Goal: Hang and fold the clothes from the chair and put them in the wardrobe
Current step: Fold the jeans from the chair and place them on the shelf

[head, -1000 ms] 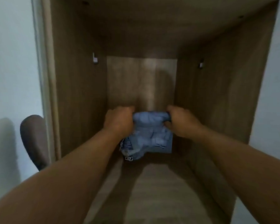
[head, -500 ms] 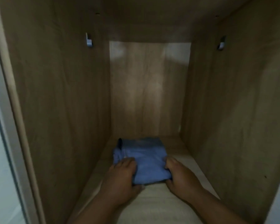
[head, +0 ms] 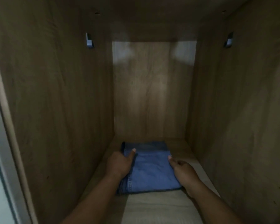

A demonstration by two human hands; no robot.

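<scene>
The folded blue jeans lay flat on the floor of the wooden wardrobe, towards its far end and a little left of centre. The left hand held the left edge of the jeans, thumb on top and fingers tucked out of sight below. The right hand rested against the right edge with its fingers loosely curled; whether that grip actually pinched the cloth could not be told. High on each side wall sat a small pale bracket.
</scene>
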